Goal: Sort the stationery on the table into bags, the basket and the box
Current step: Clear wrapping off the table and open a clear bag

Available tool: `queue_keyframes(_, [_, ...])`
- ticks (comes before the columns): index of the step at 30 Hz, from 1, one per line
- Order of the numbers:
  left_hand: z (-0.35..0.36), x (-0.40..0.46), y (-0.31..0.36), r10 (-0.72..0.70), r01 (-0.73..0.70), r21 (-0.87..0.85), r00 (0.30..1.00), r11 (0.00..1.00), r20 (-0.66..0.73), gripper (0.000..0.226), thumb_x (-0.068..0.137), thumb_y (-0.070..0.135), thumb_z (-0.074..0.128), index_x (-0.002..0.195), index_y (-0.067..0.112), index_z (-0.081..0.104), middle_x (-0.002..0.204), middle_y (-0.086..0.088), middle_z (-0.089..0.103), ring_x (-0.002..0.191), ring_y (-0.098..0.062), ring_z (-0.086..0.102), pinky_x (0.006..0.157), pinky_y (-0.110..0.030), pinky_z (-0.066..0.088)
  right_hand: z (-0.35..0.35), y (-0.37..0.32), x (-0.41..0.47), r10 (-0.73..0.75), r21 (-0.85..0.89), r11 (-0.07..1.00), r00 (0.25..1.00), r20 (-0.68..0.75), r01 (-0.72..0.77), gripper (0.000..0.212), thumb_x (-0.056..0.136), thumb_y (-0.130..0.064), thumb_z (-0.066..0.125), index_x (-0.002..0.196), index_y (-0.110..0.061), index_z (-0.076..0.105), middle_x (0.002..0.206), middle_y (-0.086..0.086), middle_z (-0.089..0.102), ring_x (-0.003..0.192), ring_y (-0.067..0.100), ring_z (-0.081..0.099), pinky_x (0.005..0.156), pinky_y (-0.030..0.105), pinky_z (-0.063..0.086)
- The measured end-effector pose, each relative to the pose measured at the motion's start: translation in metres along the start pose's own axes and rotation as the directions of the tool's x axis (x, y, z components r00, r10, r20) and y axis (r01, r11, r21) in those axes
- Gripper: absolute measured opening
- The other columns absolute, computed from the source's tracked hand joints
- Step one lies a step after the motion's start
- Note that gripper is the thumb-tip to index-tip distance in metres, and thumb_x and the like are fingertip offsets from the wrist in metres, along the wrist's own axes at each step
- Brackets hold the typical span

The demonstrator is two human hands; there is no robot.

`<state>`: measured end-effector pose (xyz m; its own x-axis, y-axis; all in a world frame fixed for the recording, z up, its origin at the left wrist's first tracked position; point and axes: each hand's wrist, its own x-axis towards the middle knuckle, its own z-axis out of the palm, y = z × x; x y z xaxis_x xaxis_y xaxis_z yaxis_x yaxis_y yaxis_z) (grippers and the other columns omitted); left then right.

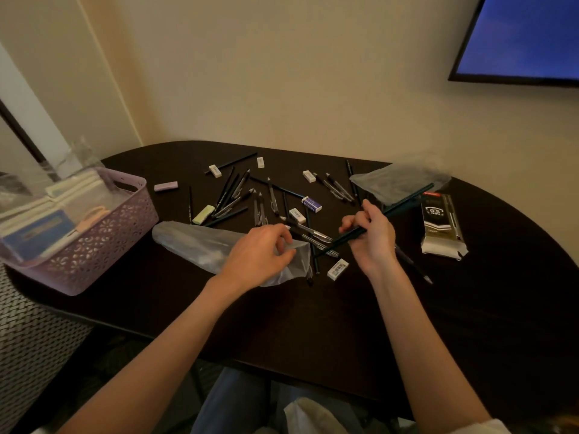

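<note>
The left hand (pixel 261 250) pinched the open edge of a clear plastic bag (pixel 200 245) lying mid-table. The right hand (pixel 371 236) gripped dark green pencils (pixel 404 203) just above scattered pens (pixel 238 195). Bare dark oval table (pixel 313 324) stretched toward the near edge.

table (pixel 313 324): dark wood, smooth, kinda matt
basket (pixel 103 245): lilac plastic, cut-out pattern
bag (pixel 200 245): thin see-through plastic, crinkly

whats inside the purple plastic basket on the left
The purple perforated plastic basket holds stacked white notebooks, a blue booklet and clear plastic bags. Anything beneath them is covered.
</note>
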<state>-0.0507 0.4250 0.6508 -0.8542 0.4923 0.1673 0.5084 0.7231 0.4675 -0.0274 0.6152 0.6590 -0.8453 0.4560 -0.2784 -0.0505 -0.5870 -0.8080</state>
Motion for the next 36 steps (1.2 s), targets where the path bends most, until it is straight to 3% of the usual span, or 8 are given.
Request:
queue_keyframes(3, [0.005,0.001,0.000,-0.028,0.027,-0.022,0.998,0.999,-0.063,0.015,0.094,0.029,0.060,0.106,0.021,0.062,0.089,0.009,0.062,0.074,0.000,0.057,0.070,-0.021,0.052,-0.005,0.002,-0.003,-0.031,-0.251,0.968,0.999,-0.018,0.025,0.028,0.101,-0.036,0.042,0.095,-0.012,0.056,0.045,-0.007,0.045,0.065,0.010,0.058,0.070,0.029,0.041])
queue_keyframes(6, [0.009,-0.001,0.000,-0.048,0.043,-0.053,0.992,0.998,-0.116,0.013,0.094,0.028,0.060,0.104,0.021,0.063,0.085,0.010,0.062,0.071,0.000,0.058,0.067,-0.018,0.050,-0.009,0.006,-0.007,0.000,-0.462,0.887,1.000,0.010,0.005,0.049,0.101,-0.047,0.033,0.078,-0.011,0.058,0.051,-0.006,0.051,0.047,0.003,0.049,0.051,0.021,0.036])
queue_keyframes(9, [0.011,-0.002,-0.001,-0.048,0.041,-0.050,0.989,0.998,-0.139,0.011,0.094,0.026,0.061,0.102,0.019,0.064,0.078,0.011,0.061,0.067,0.000,0.058,0.063,-0.014,0.047,-0.008,0.015,-0.015,0.010,-0.430,0.903,0.998,0.062,0.017,0.052,0.101,-0.046,0.035,0.076,-0.007,0.058,0.055,-0.003,0.050,0.039,0.004,0.040,0.037,0.016,0.027])
queue_keyframes(16, [0.013,0.008,0.005,-0.085,0.088,0.023,0.991,0.996,-0.100,0.015,0.095,0.025,0.058,0.106,0.018,0.065,0.077,0.006,0.067,0.071,-0.005,0.063,0.073,-0.024,0.054,0.001,0.032,-0.027,0.114,-0.462,0.885,0.990,0.087,-0.061,0.018,0.096,-0.018,0.049,0.089,-0.006,0.062,0.068,0.004,0.055,0.052,0.010,0.050,0.047,0.021,0.043])
queue_keyframes(21, [0.017,0.009,0.003,-0.113,0.110,-0.031,0.982,0.993,-0.150,0.016,0.098,0.019,0.054,0.102,0.013,0.068,0.081,0.006,0.063,0.068,-0.002,0.057,0.060,-0.012,0.042,0.001,0.034,-0.025,0.152,-0.411,0.907,0.982,0.113,-0.093,0.008,0.095,-0.012,0.056,0.094,-0.005,0.060,0.078,0.010,0.065,0.062,0.016,0.065,0.056,0.025,0.055])
queue_keyframes(26, [0.018,0.007,-0.003,-0.235,0.164,-0.297,0.946,0.941,-0.223,0.014,0.097,0.012,0.054,0.093,0.008,0.066,0.069,0.006,0.061,0.057,-0.003,0.056,0.053,-0.014,0.043,0.003,0.031,-0.028,0.209,-0.343,0.933,0.942,0.264,-0.111,0.018,0.090,-0.012,0.064,0.103,0.001,0.066,0.099,0.016,0.072,0.090,0.028,0.072,0.084,0.034,0.058])
queue_keyframes(31, [0.006,0.001,-0.005,-0.324,0.167,-0.584,0.930,0.794,-0.175,0.015,0.098,0.012,0.053,0.098,0.004,0.065,0.066,-0.003,0.063,0.045,-0.006,0.056,0.045,-0.017,0.047,0.014,0.024,-0.029,0.291,-0.348,0.925,0.878,0.380,-0.156,0.027,0.092,-0.019,0.061,0.108,0.001,0.065,0.109,0.016,0.070,0.101,0.024,0.069,0.096,0.036,0.052])
queue_keyframes(36, [-0.013,-0.007,0.000,-0.317,0.052,-0.736,0.921,0.675,-0.226,0.014,0.098,0.010,0.051,0.095,0.011,0.066,0.059,-0.001,0.057,0.045,-0.007,0.051,0.047,-0.018,0.046,0.040,0.021,-0.032,0.272,-0.443,0.892,0.886,0.376,-0.086,0.021,0.100,-0.020,0.041,0.099,-0.006,0.057,0.105,0.015,0.065,0.098,0.020,0.064,0.081,0.030,0.054])
